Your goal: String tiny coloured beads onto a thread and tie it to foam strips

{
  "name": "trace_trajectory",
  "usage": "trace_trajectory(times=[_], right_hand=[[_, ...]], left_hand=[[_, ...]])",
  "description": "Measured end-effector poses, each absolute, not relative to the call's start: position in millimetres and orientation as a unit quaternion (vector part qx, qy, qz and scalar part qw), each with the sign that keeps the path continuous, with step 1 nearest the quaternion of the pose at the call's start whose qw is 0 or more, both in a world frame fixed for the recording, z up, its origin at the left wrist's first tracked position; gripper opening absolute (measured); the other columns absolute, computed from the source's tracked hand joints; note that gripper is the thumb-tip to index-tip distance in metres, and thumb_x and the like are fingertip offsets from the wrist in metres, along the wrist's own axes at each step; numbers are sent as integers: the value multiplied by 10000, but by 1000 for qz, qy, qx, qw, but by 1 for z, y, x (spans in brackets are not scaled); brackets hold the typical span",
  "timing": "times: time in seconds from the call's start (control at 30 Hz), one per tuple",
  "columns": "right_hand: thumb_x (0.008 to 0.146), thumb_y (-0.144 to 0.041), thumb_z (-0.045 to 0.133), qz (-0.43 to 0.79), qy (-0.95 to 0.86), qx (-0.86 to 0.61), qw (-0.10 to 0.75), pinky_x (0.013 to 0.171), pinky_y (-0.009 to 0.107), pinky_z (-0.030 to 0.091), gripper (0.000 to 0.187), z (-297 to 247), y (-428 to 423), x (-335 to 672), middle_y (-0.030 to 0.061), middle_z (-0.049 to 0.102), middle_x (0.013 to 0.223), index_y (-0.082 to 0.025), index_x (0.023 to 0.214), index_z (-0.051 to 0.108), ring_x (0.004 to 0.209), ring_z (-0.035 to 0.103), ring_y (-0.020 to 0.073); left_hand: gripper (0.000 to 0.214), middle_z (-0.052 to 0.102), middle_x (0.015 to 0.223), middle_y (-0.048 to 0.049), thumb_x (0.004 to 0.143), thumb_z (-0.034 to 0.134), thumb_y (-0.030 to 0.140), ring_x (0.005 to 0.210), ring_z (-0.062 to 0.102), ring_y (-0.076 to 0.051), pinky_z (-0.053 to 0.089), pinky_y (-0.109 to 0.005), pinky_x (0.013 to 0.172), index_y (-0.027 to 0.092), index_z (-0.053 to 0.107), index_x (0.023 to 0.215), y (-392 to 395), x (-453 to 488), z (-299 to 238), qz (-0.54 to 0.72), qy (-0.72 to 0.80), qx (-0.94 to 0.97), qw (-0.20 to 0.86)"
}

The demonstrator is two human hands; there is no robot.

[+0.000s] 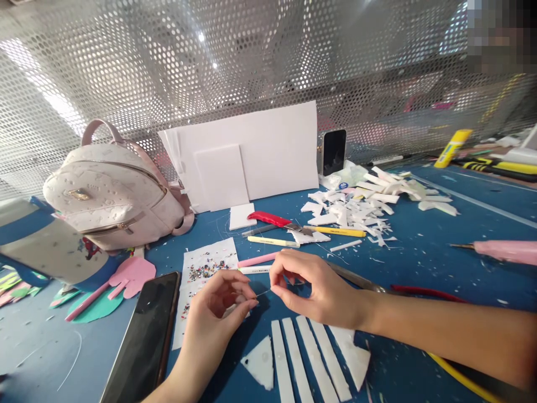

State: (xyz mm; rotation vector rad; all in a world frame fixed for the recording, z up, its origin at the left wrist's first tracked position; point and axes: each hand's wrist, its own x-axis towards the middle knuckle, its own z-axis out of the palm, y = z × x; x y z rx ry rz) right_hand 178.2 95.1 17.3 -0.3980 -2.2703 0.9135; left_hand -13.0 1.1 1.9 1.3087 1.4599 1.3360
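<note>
Well, the left hand (220,308) and right hand (314,288) pinch a thin thread (264,292) between them; white strips (315,358) lie nearer on the blue counter (415,238).

Your strips (316,358): white. Your surface (419,252): blue, white-flecked. Small bits (205,270): multicoloured. Tool handle (268,218): red. Backpack (109,184): pale pink, patterned.
</note>
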Motion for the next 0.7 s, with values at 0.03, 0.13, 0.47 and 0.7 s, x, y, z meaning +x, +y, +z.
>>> trace_trajectory(times=[0.03,0.13,0.47,0.7], right_hand=[[874,-155,537,349,-866,-152,323,642,270,426,57,17,95,178,5,567,790,-203,847,549,690,497,128],[874,-157,535,350,-867,-149,322,653,279,430,57,17,95,178,7,572,789,-205,844,541,692,495,133],[870,-150,546,352,-868,-149,316,663,278,428,57,17,94,179,0,563,793,-205,860,554,692,493,129],[879,-157,542,347,-873,-151,309,688,287,435,53,18,94,179,3,570,798,-206,867,558,696,504,133]], left_hand=[[204,653,790,-18,752,702,192,720,646,-170,552,-297,670,218,590,921,1,-13,2,521,572,513,373],[206,652,788,-9,754,706,192,714,644,-162,550,-285,665,226,597,926,1,-15,0,525,564,515,377],[192,654,774,10,749,711,150,711,636,-132,536,-242,673,224,611,895,1,-12,2,545,550,497,391],[180,653,768,1,746,711,164,712,642,-149,548,-263,669,217,612,886,1,-11,3,543,557,503,378]])
